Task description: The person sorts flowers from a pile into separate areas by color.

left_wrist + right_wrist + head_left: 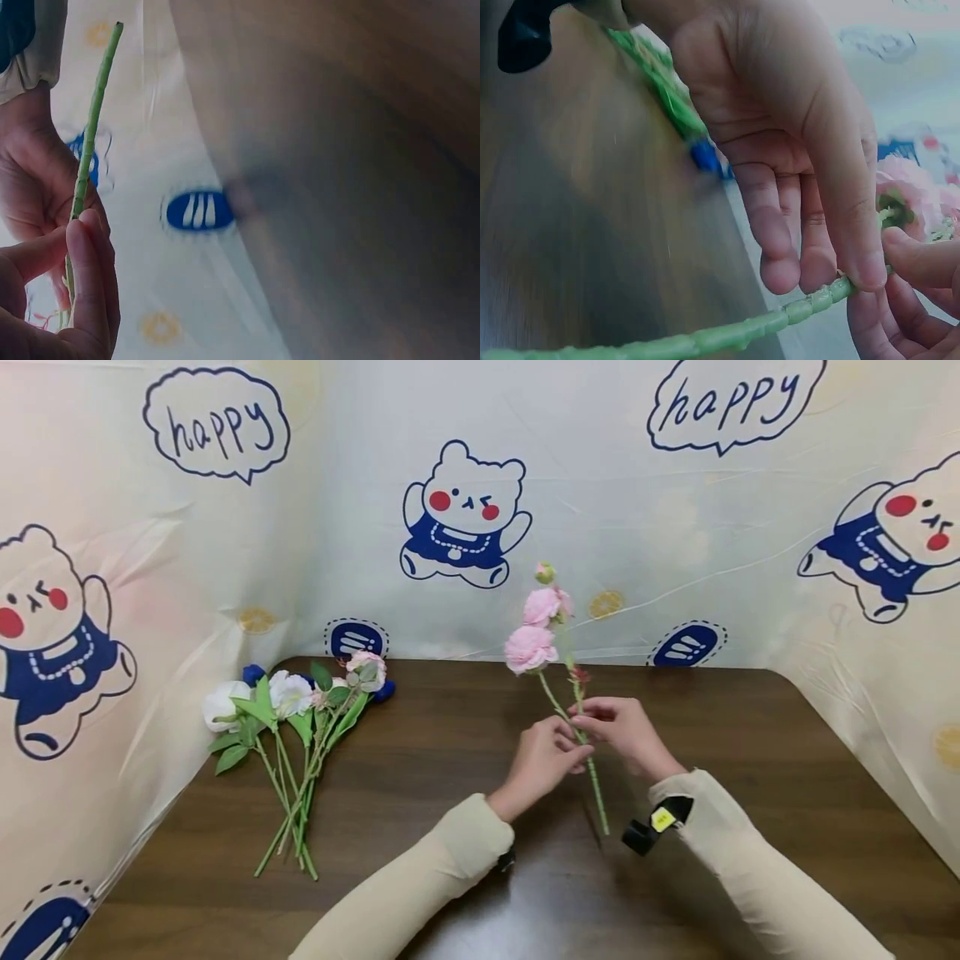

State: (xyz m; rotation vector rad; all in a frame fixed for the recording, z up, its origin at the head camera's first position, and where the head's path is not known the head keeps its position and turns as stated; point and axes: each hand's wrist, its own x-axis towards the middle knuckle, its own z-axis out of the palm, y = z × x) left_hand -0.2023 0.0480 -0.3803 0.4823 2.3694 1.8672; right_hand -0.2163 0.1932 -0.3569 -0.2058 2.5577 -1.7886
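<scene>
Upright above the table, an artificial pink flower (531, 649) has two ruffled blooms, a small bud on top and a long green stem (596, 789). My left hand (540, 764) pinches the stem between thumb and fingers about midway; its pinch also shows large in the right wrist view, on the ridged green stem (727, 334). Slightly higher, my right hand (630, 739) pinches the stem close beside the left fingers. In the left wrist view, the stem's bare cut end (105, 67) points up past both hands. A small reddish sprig (579, 675) sits on the stem above the right fingers.
On the left of the brown table (420, 752) lies a bunch of artificial flowers (292, 697), white, pink and blue, their green stems crossing toward me. A pale printed cloth (360, 527) hangs round the back and sides. A black wrist camera (641, 837) hangs below the right sleeve.
</scene>
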